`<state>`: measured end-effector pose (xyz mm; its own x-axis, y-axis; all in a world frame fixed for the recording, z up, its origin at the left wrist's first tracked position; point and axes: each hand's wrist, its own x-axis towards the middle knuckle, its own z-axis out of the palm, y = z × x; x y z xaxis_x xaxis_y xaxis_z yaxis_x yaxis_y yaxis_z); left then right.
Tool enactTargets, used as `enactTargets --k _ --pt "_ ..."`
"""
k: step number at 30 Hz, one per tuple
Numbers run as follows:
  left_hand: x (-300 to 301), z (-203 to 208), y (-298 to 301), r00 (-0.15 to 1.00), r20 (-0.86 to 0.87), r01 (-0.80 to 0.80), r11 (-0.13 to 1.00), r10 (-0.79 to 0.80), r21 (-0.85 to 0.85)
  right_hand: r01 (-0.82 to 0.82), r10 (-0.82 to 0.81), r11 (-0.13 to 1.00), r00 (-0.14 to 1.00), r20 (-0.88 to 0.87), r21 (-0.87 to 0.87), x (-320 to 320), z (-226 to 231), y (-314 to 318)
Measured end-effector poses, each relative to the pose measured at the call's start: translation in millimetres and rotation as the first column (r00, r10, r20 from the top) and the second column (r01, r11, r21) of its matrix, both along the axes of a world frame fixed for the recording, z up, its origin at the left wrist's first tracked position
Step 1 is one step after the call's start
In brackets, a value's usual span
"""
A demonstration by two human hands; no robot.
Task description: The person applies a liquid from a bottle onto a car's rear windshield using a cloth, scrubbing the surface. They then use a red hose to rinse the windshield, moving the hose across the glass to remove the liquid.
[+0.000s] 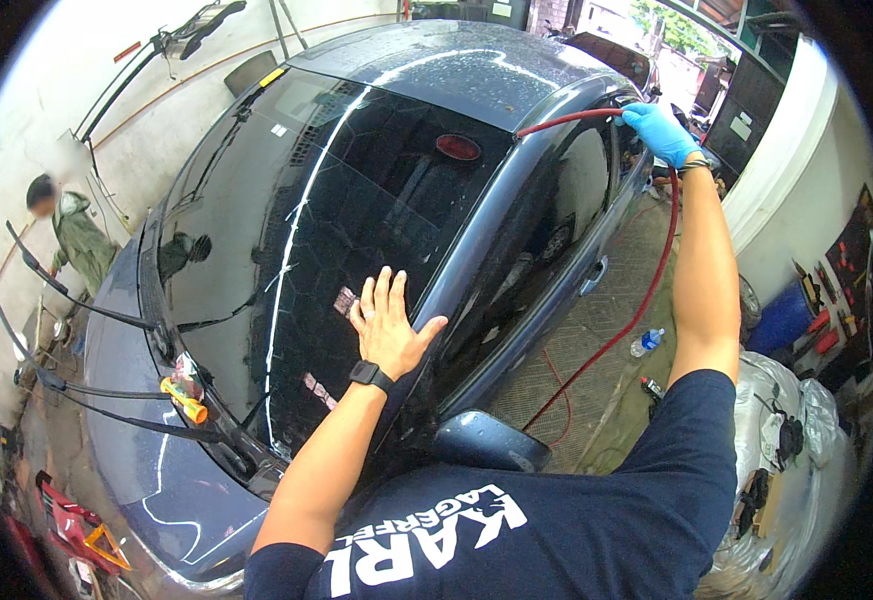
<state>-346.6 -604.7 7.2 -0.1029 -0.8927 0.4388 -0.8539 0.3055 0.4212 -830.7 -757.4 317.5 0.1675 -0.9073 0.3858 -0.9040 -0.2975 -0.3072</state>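
Observation:
My left hand (393,322), bare with a dark watch at its wrist, lies with its fingers spread against the windshield (332,230) of a dark blue car. Pinkish patches (319,391) show on the glass beside it. My right hand (663,133) wears a light blue glove and is closed round a thin red hose (647,300). One end of the hose reaches left to the upper corner of the windshield, by the roof (447,60) edge. From the glove the rest hangs down past the side mirror (492,440) toward the floor.
Wiper arms (107,310) stand lifted off the glass at left. A yellow-orange tool (185,400) lies at the base of the windshield. Another person (82,235) is beyond the hood. At right are a clear bottle (647,343), a blue drum (785,318) and plastic-wrapped items (792,450).

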Motion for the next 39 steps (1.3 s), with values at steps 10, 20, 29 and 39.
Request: enactTargets --k 10,20,29,39 --pt "2.5 -1.3 -2.2 1.0 0.016 0.012 1.0 -0.012 0.004 0.021 -0.021 1.0 0.999 -0.034 0.022 1.5 3.3 0.8" --pt "5.7 -4.5 -2.5 0.999 0.035 0.028 1.0 -0.028 0.007 -0.018 0.02 0.999 0.998 -0.054 0.042 10.6 7.7 -7.7" --pt "10.1 -3.3 -2.4 0.998 0.02 0.066 0.997 -0.067 0.033 0.034 -0.033 0.999 0.997 -0.066 0.015 12.4 2.0 -33.5" --pt "14.5 -7.0 -4.0 0.997 0.027 0.077 0.997 -0.077 0.008 0.017 -0.016 1.0 0.99 -0.137 0.003 32.1 2.2 -45.6"
